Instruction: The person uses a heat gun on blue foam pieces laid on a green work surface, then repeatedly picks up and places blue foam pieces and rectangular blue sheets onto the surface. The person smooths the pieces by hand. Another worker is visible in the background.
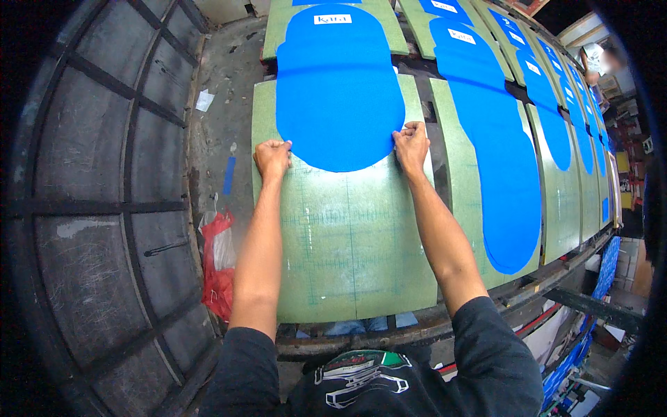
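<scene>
A blue fabric piece [338, 114] with a rounded near end lies before me, reaching across the gap between two green boards. A white printed patch with writing [332, 19] shows near its far end. My left hand [273, 158] pinches the fabric's lower left edge between thumb and fingers. On the opposite side, my right hand [412, 143] pinches the lower right edge a little higher up. Beneath both hands is the nearer green board [349, 250], marked with ruled lines and scales. The fabric's curved near edge runs between my hands, at about the board's middle.
Another blue fabric piece [508, 208] lies on boards to the right, with several more beyond. Dark framed panels [83, 167] line the left. A red plastic bag [218, 284] sits beside the board. Another person [594, 60] is at the far right.
</scene>
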### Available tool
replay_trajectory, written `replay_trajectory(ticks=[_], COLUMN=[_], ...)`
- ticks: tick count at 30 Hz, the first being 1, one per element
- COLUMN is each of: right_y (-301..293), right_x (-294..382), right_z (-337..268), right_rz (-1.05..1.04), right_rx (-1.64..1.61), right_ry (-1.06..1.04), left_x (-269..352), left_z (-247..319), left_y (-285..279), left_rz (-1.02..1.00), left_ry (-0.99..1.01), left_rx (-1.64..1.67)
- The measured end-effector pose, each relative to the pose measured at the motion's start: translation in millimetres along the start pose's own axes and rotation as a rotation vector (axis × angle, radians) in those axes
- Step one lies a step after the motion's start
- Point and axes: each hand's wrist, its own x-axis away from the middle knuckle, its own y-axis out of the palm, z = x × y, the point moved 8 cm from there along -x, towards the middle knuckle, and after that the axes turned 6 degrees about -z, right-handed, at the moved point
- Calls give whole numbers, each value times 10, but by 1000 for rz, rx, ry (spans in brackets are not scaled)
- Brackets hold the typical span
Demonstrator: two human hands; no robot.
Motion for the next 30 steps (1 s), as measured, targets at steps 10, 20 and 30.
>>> replay_trajectory(ticks=[10,20,30], right_y=[909,1249,-1630], right_x=[90,-169,-71], right_z=[-703,-775,913], right_rz=[-251,-355,-103], right_rx=[630,802,198], right_ry=[-646,-680,-227], left_x=[462,-1161,1527], left_z=[898,1091,872], left_y=[1101,778,2045], left_rz=[-74,50,-404], left_ry=[867,543,830], left_rx=[-916,-1097,-1099])
